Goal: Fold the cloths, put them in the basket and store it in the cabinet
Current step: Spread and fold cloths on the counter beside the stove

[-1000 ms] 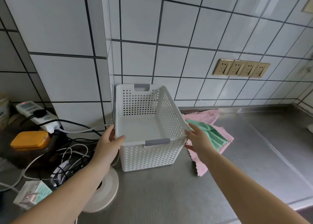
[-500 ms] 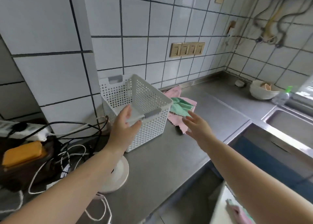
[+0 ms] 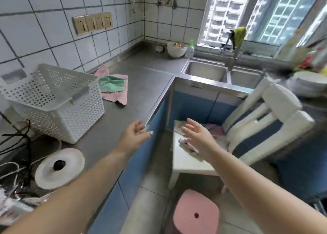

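Basket (image 3: 58, 100) parked empty beside unfolded cloths (image 3: 113, 86) for loading; left hand (image 3: 135, 136), right hand (image 3: 197, 138) apart, slack-fingered, gripping nothing

A white perforated plastic basket (image 3: 58, 100) stands on the grey steel bench (image 3: 141, 74), pink and green cloths (image 3: 113, 85) beside it (both hands (image 3: 133, 136) (image 3: 198, 138) hover empty, fingers (image 3: 188, 129) spread).

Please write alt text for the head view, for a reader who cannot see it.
Both hands, left and right, hover open and hold nothing. On the steel counter stands an empty white basket, with pink and green cloths beside it.
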The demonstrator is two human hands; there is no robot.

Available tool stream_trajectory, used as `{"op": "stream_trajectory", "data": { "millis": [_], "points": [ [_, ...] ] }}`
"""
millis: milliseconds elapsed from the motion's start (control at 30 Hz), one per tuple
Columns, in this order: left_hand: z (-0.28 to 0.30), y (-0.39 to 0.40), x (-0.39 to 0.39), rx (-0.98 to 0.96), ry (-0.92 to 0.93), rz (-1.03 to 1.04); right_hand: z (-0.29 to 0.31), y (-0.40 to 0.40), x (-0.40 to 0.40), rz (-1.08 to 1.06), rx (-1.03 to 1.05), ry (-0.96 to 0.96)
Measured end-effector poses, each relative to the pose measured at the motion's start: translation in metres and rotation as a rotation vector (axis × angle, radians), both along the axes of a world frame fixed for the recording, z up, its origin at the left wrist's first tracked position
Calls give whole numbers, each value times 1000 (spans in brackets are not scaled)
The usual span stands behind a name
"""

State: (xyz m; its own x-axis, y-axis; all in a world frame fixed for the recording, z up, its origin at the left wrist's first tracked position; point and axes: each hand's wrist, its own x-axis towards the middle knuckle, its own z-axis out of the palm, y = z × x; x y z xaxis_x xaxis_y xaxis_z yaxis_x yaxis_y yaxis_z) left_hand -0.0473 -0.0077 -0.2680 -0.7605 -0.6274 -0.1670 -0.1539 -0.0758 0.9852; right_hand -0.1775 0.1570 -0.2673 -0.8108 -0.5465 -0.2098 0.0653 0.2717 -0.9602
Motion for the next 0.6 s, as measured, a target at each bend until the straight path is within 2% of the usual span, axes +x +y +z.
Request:
{"op": "stream_trajectory", "data": {
  "millis": [200, 367, 600],
  "points": [
    [-12, 96, -52, -9, -51, -328, -7, 122, 0, -225, 47, -15],
    [-12, 219, -103, 39, -72, -590, -9, 263, -10, -430, 44, -28],
    [-15, 381, -161, 72, -61, -735, -7, 434, -30, -587, -11, -32]
  ]
}}
